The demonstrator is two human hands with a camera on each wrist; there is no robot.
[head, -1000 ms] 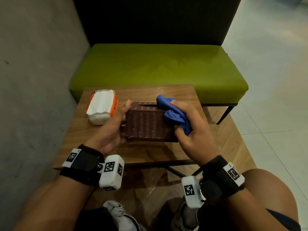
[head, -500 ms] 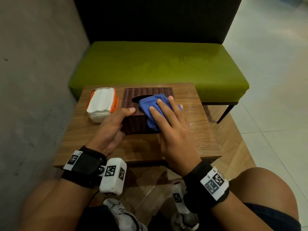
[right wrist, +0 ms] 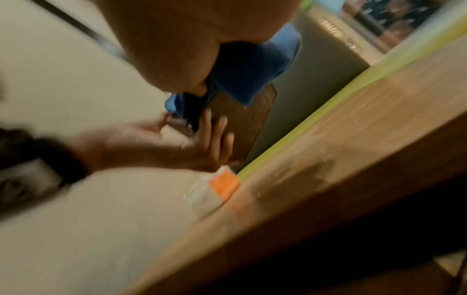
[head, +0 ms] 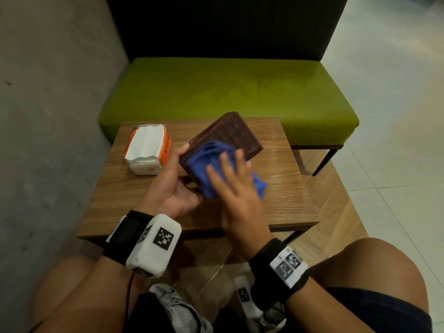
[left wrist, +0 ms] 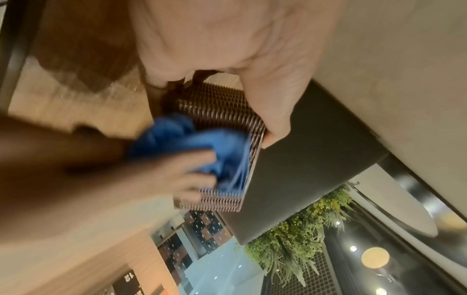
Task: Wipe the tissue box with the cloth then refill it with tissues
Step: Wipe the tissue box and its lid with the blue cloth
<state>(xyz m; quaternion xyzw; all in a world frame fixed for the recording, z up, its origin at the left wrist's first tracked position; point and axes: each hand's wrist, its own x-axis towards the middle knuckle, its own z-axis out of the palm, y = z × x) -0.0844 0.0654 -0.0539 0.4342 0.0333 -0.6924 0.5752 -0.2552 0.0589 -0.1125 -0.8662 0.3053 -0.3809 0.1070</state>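
Note:
My left hand (head: 177,188) grips the near end of the brown wicker tissue box (head: 230,135) and holds it tilted above the wooden table (head: 276,195), far end raised. Its thumb lies on the box's left edge, its fingers behind the box. My right hand (head: 237,188) presses the blue cloth (head: 206,162) flat against the box's upturned face with straight fingers. In the left wrist view the cloth (left wrist: 182,139) covers part of the box (left wrist: 222,111). The right wrist view is blurred and shows the cloth (right wrist: 252,65) over the box (right wrist: 240,123).
An orange and white pack of tissues (head: 147,149) stands on the table's far left. A green bench (head: 228,92) with a dark back runs behind the table. A grey wall (head: 48,116) closes the left side. My knees sit below the table's near edge.
The box lay flat on the table with the cloth on its top. Now my left hand has lifted and tilted it, and my right hand has slid the cloth onto another face.

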